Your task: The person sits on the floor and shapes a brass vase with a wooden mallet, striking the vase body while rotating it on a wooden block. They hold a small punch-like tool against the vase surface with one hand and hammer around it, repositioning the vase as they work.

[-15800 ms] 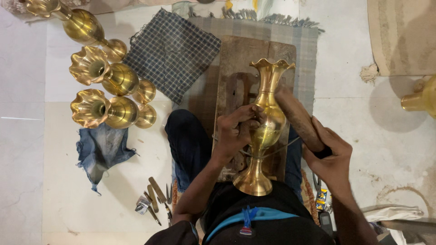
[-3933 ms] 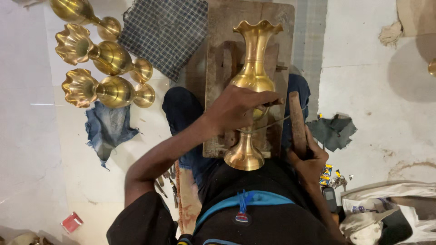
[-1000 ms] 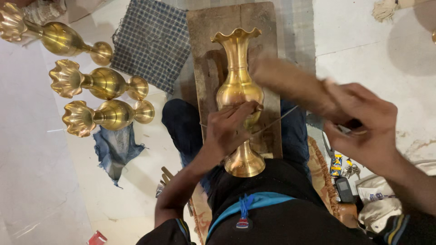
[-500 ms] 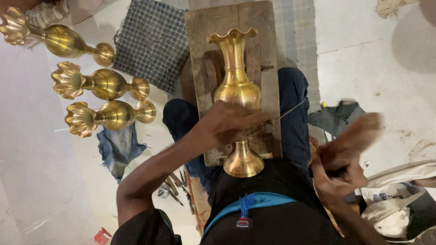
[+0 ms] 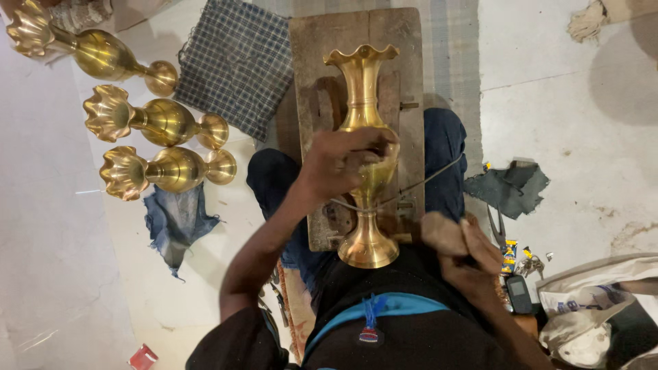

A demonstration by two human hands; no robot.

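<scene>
Brass fluted-rim vase (image 5: 363,157) lies lengthwise on worn wooden board (image 5: 356,68) over person's lap, long axis running away from body, foot nearest torso w/ mouth pointing far. Left hand (image 5: 343,164) wraps vase belly, clenched on it; right hand (image 5: 460,255), lower right & apart, grips a brownish blurred object, can't ID. Three more brass vases (image 5: 157,123) lie left on floor beside checked cloth (image 5: 236,62); open floor right.
</scene>
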